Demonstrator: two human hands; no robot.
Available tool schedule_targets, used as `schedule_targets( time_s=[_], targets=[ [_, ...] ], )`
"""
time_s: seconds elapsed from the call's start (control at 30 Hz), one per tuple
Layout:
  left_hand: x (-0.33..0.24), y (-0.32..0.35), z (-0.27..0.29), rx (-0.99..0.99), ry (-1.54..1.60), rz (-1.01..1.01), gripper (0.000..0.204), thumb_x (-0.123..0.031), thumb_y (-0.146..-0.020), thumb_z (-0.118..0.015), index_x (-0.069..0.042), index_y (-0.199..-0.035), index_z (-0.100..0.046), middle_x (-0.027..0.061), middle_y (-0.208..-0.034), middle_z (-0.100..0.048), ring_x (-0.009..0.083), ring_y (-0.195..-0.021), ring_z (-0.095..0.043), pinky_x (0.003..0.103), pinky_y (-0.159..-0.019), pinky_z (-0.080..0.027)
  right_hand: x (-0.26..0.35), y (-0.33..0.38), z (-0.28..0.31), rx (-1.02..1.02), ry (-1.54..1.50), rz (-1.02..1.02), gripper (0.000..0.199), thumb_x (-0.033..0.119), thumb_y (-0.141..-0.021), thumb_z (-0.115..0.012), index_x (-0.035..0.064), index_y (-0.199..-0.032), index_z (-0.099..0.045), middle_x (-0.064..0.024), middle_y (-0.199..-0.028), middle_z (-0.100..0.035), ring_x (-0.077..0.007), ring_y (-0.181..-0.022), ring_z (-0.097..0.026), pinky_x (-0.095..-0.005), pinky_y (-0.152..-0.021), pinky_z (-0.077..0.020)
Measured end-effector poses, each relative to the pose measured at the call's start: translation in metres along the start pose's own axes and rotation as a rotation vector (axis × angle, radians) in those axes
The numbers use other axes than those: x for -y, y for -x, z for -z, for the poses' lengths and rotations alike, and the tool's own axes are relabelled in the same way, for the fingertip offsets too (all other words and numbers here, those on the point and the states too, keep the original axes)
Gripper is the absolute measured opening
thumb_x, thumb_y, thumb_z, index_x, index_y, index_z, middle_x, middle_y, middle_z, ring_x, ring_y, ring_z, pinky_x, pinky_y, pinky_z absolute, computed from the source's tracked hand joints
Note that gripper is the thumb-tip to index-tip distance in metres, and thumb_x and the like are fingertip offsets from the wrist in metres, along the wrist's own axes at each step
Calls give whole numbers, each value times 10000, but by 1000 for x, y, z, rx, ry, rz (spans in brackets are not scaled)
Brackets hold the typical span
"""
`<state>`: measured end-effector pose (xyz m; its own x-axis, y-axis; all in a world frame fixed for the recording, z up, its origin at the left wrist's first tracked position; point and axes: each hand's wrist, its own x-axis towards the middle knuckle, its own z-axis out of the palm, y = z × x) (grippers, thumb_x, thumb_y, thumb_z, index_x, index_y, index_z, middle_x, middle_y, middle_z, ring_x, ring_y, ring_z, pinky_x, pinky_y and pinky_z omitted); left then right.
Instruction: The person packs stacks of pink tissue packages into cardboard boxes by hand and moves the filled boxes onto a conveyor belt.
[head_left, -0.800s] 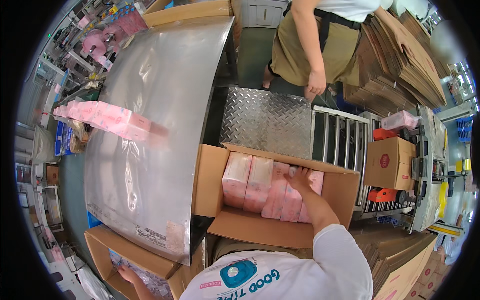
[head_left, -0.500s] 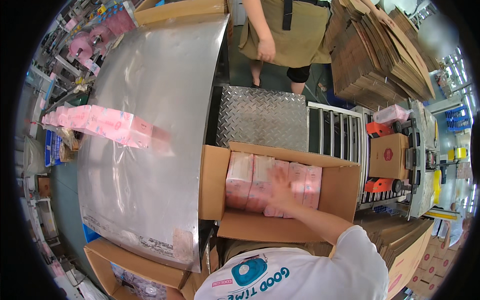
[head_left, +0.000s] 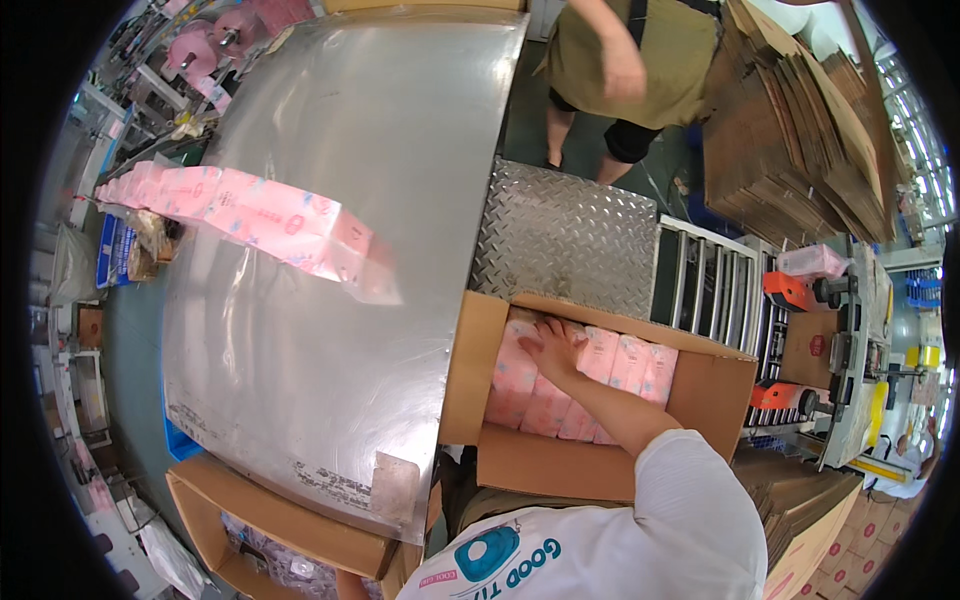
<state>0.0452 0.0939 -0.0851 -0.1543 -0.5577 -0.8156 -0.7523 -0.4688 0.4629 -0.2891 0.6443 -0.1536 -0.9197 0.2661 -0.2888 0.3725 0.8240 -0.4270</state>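
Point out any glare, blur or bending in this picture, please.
In the head view, glare streaks the metal tabletop; the co-worker's hand is smeared, the right hand on the pink packs sharper; straight edges bow toward the picture's dark rim.

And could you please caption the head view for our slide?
Right hand spread over pink packs in an open cardboard carton.

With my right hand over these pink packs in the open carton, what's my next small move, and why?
I'd probably pat the pink packs level with your right hand, since its spread fingers lie over packs toward the row's left end, and the carton, its near flap folded outward, leaves their tops exposed.
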Motion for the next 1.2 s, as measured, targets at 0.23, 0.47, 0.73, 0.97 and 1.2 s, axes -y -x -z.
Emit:
schedule_targets(
  time_s=[0.23, 0.47, 0.73, 0.97, 1.2],
  targets=[
    [-3, 16, 41, -122, 118, -221, 243, -280, -900, -501, -87, -1034, -564, 30, -848, -618, 146, -630, -597, 248, -440, -454, 16, 28, -2, -182, -142, 437, 113, 155, -750, -610, 93, -827, -556, -38, -898, -577, -253, -994, -481, -452, -884, -327],
    [14, 14, 64, -232, 21, -384, 266, -291, -946, -436, -53, -895, -545, 8, -702, -542, 92, -580, -526, 238, -450, -414, 1, 118, 58, 98, -204, 776, 95, 88, -743, -611, 86, -825, -563, -67, -1002, -528, -291, -995, -472, -427, -860, -349],
    [-22, 56, 44, -439, 127, -422, 343, -330, -952, -417, -28, -1030, -560, 55, -876, -557, 170, -770, -566, 285, -658, -464, 0, 114, 32, -52, -142, 737, 206, 159, -738, -658, 91, -905, -560, -83, -1140, -507, -286, -1137, -437, -517, -959, -283],
    [-114, 147, -16, -454, -178, -1177, 370, -295, -975, -383, -5, -1130, -552, 68, -1002, -624, 161, -858, -590, 277, -702, -475, -20, -1, -9, 18, 44, 428, 531, 397, -793, -600, 131, -1240, -489, -71, -1363, -388, -309, -1237, -348, -585, -985, -200],
    [-134, 253, -314, 999, -636, -867, 369, -298, -941, -459, 37, -1014, -596, 119, -932, -642, 179, -816, -630, 282, -684, -516, -13, -25, -22, 177, 281, 297, 466, 418, -847, -550, 107, -1194, -550, -104, -1261, -519, -254, -1108, -489, -510, -963, -287]
  ],
)
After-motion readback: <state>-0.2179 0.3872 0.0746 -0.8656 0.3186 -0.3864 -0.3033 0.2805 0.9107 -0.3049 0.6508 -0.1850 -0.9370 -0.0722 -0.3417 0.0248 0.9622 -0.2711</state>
